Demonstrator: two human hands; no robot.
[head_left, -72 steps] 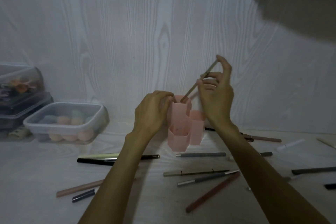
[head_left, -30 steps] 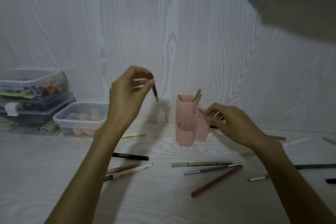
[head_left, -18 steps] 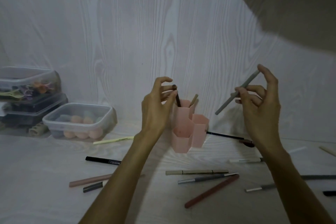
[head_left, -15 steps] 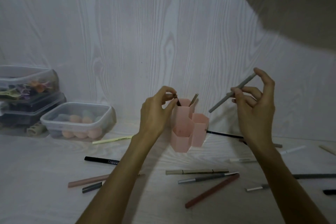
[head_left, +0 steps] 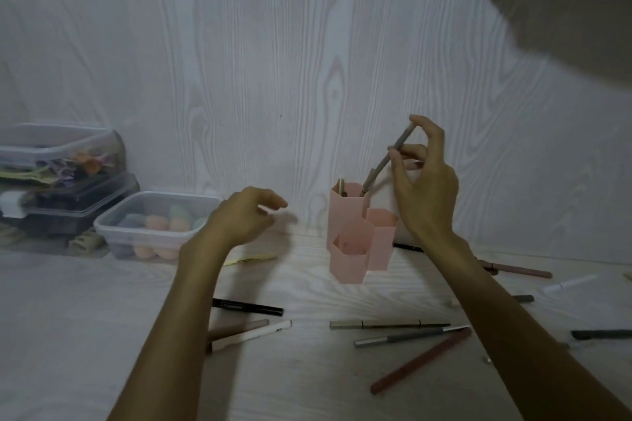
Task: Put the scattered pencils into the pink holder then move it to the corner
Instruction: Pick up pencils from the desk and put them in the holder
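Note:
The pink holder [head_left: 355,239], made of hexagonal cells, stands on the white table near the wall. My right hand [head_left: 422,188] is just right of it, pinching a grey pencil [head_left: 388,161] whose lower tip dips into the tallest back cell. Another pencil end [head_left: 341,183] pokes out of that cell. My left hand [head_left: 244,217] hovers left of the holder with fingers apart and nothing in it. Several pencils lie scattered on the table: a black one [head_left: 248,307], a white one [head_left: 253,335], a gold one [head_left: 390,325], a grey one [head_left: 410,338], a reddish one [head_left: 422,364].
A clear plastic box of pastel sponges [head_left: 154,225] sits at the left by the wall, with stacked clear boxes [head_left: 58,178] behind it. More pencils [head_left: 516,271] lie at the right. A shelf [head_left: 564,0] overhangs the upper right.
My left hand let its pencil go into the holder and drew back to the left, empty. My right hand brought the grey pencil over to the holder and lowered its tip into the back cell.

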